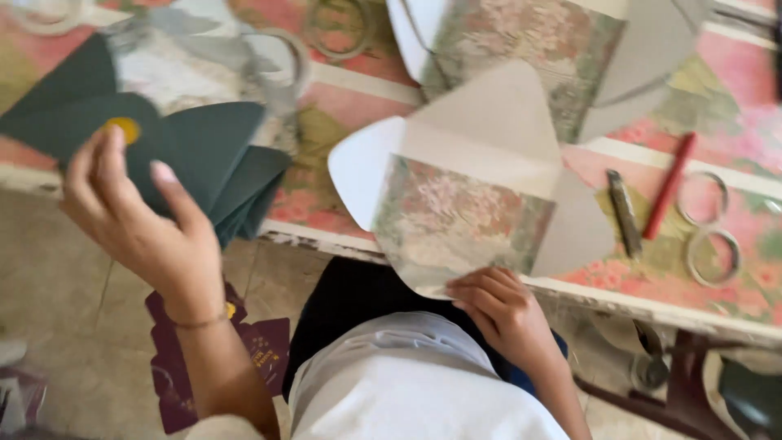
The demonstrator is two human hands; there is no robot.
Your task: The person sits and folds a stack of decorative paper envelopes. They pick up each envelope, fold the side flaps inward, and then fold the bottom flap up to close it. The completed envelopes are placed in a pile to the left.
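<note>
My left hand [134, 220] holds a stack of dark green envelope cards [204, 155] with a small yellow round sticker [124, 128] near my fingertip. My right hand [501, 305] grips the bottom edge of an unfolded envelope [464, 195] with a floral printed centre and grey and white flaps. It hangs over the table's near edge. A second unfolded floral envelope [529, 57] lies farther back on the table.
The table has a pink floral cloth [733, 147]. On its right lie a red pen [669, 186], a small cutter [625, 213] and two tape rings [707, 232]. Dark maroon cards [175, 367] lie on the tiled floor below.
</note>
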